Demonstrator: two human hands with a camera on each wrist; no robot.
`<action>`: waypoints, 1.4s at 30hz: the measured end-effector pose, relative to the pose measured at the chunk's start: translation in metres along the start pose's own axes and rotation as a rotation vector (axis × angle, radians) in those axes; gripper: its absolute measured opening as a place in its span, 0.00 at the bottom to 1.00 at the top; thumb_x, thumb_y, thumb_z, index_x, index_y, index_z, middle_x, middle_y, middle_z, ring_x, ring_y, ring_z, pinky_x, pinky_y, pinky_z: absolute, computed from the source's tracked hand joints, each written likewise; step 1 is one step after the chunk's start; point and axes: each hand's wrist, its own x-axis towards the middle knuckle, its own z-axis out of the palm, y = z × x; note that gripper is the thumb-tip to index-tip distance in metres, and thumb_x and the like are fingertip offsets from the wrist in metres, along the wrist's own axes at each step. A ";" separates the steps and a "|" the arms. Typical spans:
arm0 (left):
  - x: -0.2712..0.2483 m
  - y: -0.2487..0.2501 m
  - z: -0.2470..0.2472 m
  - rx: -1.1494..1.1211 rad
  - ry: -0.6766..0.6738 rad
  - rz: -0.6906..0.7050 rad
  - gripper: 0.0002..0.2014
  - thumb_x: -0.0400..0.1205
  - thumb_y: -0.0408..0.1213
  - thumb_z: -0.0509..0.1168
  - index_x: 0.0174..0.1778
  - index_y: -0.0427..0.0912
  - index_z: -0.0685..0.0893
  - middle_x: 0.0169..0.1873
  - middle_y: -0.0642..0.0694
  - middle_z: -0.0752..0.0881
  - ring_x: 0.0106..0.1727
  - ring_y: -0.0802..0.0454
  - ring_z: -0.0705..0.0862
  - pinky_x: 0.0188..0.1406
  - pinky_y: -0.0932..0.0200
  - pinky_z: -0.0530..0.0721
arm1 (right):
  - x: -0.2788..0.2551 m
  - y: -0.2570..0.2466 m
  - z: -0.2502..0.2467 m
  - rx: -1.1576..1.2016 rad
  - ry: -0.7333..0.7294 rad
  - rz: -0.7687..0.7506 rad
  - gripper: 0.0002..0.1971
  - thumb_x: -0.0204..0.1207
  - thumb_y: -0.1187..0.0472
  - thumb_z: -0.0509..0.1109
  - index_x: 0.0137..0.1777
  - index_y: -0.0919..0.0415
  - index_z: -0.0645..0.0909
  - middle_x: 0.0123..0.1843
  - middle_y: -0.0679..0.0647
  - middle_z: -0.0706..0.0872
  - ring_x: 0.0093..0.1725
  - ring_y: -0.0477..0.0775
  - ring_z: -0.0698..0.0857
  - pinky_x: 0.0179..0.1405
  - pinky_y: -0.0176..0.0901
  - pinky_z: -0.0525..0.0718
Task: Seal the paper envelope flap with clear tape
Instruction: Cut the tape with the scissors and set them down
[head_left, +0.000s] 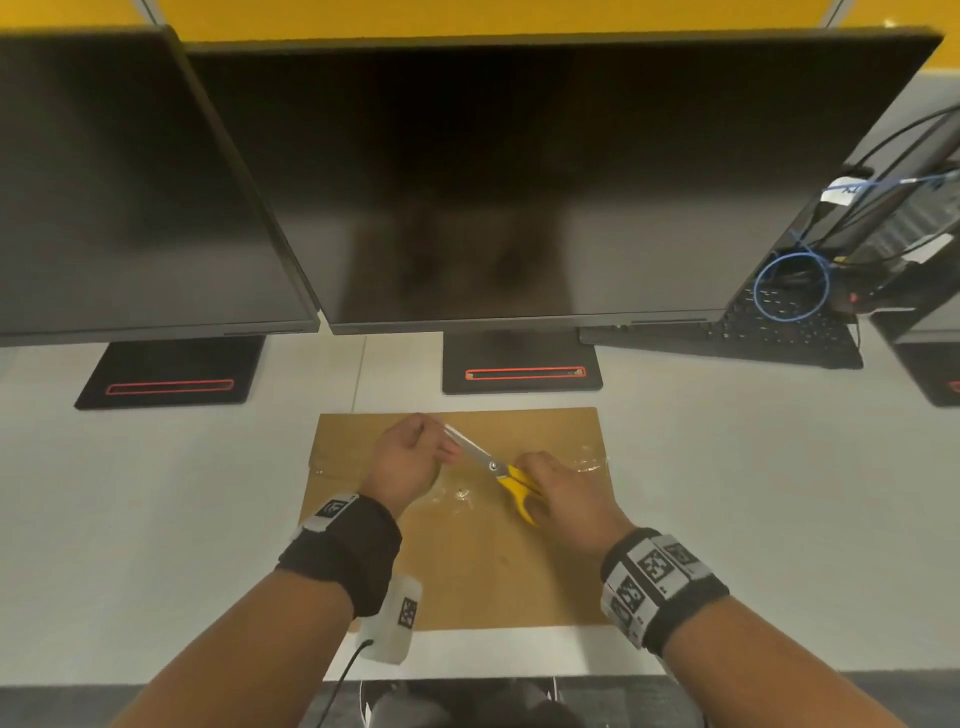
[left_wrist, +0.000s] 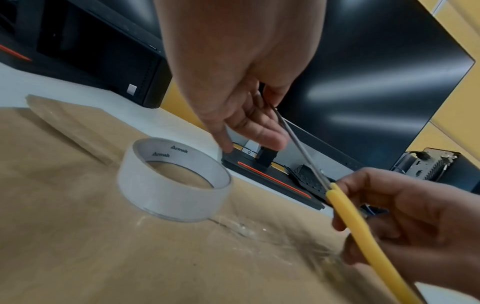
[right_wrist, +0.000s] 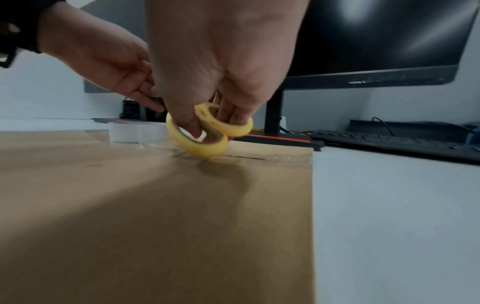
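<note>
A brown paper envelope (head_left: 467, 571) lies flat on the white desk (head_left: 753, 519). The clear tape roll (left_wrist: 166, 191) stands on it, hidden under my left hand in the head view. A wrinkled strip of clear tape (head_left: 587, 460) runs along the flap edge toward the envelope's right side. My left hand (head_left: 431, 441) hovers over the roll with its fingers fairly straight, and one fingertip (left_wrist: 226, 148) touches the far rim. My right hand (head_left: 561, 488) grips yellow-handled scissors (head_left: 511, 475), fingers through the loops (right_wrist: 207, 144). The blades (left_wrist: 298, 144) point up-left past my left fingers.
Two dark monitors (head_left: 493, 182) stand close behind the envelope on black bases (head_left: 522, 364) with red stripes. At the back right lie a black keyboard (head_left: 779, 332) and tangled blue and black cables (head_left: 789, 291). Bare desk shows on both sides of the envelope.
</note>
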 end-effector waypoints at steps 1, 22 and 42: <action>-0.001 0.000 -0.001 -0.004 -0.032 -0.004 0.13 0.87 0.35 0.55 0.39 0.38 0.80 0.35 0.39 0.87 0.37 0.43 0.86 0.47 0.54 0.81 | 0.000 0.002 -0.001 0.045 0.008 0.005 0.22 0.78 0.62 0.64 0.71 0.52 0.68 0.69 0.51 0.75 0.58 0.61 0.83 0.56 0.52 0.81; -0.007 -0.019 -0.010 1.258 -0.374 0.335 0.14 0.87 0.41 0.50 0.63 0.44 0.77 0.58 0.44 0.85 0.59 0.45 0.82 0.73 0.52 0.66 | -0.009 0.030 -0.026 -0.243 -0.238 -0.056 0.28 0.70 0.59 0.66 0.72 0.42 0.73 0.66 0.50 0.77 0.61 0.58 0.80 0.56 0.48 0.82; -0.003 -0.017 -0.011 1.259 -0.410 0.326 0.10 0.88 0.42 0.50 0.56 0.46 0.76 0.47 0.44 0.88 0.51 0.45 0.83 0.72 0.51 0.67 | 0.009 0.002 -0.027 -0.344 -0.263 -0.143 0.26 0.73 0.61 0.64 0.73 0.46 0.74 0.61 0.51 0.80 0.59 0.59 0.81 0.49 0.48 0.81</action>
